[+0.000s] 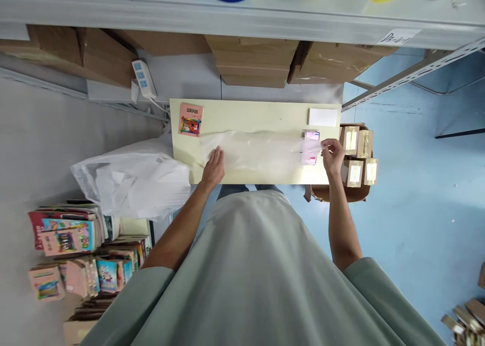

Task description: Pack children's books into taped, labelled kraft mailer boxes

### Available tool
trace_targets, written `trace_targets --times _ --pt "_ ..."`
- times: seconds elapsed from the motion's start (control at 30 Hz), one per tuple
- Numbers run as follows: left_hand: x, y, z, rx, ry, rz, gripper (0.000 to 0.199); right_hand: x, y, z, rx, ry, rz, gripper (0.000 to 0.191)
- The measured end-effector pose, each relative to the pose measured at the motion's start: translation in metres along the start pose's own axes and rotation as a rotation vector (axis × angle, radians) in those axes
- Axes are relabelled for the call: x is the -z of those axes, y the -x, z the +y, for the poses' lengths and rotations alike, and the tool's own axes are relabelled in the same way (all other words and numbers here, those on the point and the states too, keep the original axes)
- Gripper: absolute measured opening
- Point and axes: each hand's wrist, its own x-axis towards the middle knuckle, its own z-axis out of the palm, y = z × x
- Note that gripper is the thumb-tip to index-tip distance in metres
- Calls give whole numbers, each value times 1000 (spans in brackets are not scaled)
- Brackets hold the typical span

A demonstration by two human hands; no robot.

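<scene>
A long translucent plastic sheet [257,149] stretches across the pale yellow table [242,177]. My left hand [214,167] lies flat on the sheet's left part, fingers stretched out. At the other end, my right hand [332,154] pinches the sheet's edge between thumb and fingers, near the table's right side. Under that end, a phone [312,148] with a lit screen shows partly through the plastic. A pink booklet [190,119] rests at the table's back left corner. The white pad [323,117] is at the back right.
A crumpled white plastic bag [132,179] sits left of the table, above stacks of books [71,235]. Small boxes [355,171] stand in a carton at the right. Behind are a power strip [144,79] and large cardboard boxes [253,58] under a metal shelf [227,20].
</scene>
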Motion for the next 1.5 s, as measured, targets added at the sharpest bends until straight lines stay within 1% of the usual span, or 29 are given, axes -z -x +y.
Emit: trace_targets --times 0.1,0.17,0.27,0.33,0.4,0.5,0.57,0.63,0.73,0.8,0.87,0.97,1.03,1.13,1.2,1.3,1.4,1.5 --pt "-1 0 1 28 -12 -8 84 3 -2 -11 -37 -104 -34 26" --pt "0 1 3 48 -26 -27 82 2 -1 -19 -93 -153 -79 37" --pt "2 3 6 60 -49 -69 86 -6 3 -30 -201 -166 -159 59" --pt "3 4 6 59 -56 -86 94 -17 4 -31 -258 -167 -156 65" --pt "4 4 7 59 -49 -98 103 -27 2 -27 -275 -160 -129 62" --pt "4 3 6 88 -15 -110 114 -34 -6 -14 -210 -115 -82 59" --pt "3 0 6 118 18 -99 110 -32 -11 -5 -150 -69 -45 58" --pt "1 -2 7 140 48 -73 100 -26 -14 2 -118 -49 -25 65" --pt "-4 -5 10 158 64 -32 94 -17 -14 10 -124 -135 -85 80" --pt "-8 -6 12 166 68 -9 95 -14 -11 17 -138 -186 -136 80" --pt "-10 -6 14 175 78 15 92 -15 -8 27 -135 -128 -136 77" --pt "-11 -6 15 182 96 43 85 -25 0 41 -121 136 -88 75" --pt "-10 -5 15 179 98 49 84 -37 8 46 -142 338 -65 85" --pt "-8 -5 16 168 80 47 86 -58 19 46 -204 548 -58 109" --pt "-6 -6 17 168 62 44 86 -68 25 45 -228 595 -68 116" --pt "-3 -6 19 181 32 27 85 -77 30 46 -235 588 -70 115" --pt "0 -7 21 190 14 11 85 -78 31 52 -237 568 -39 111" --pt "2 -8 22 191 25 16 86 -73 26 60 -238 555 33 108"
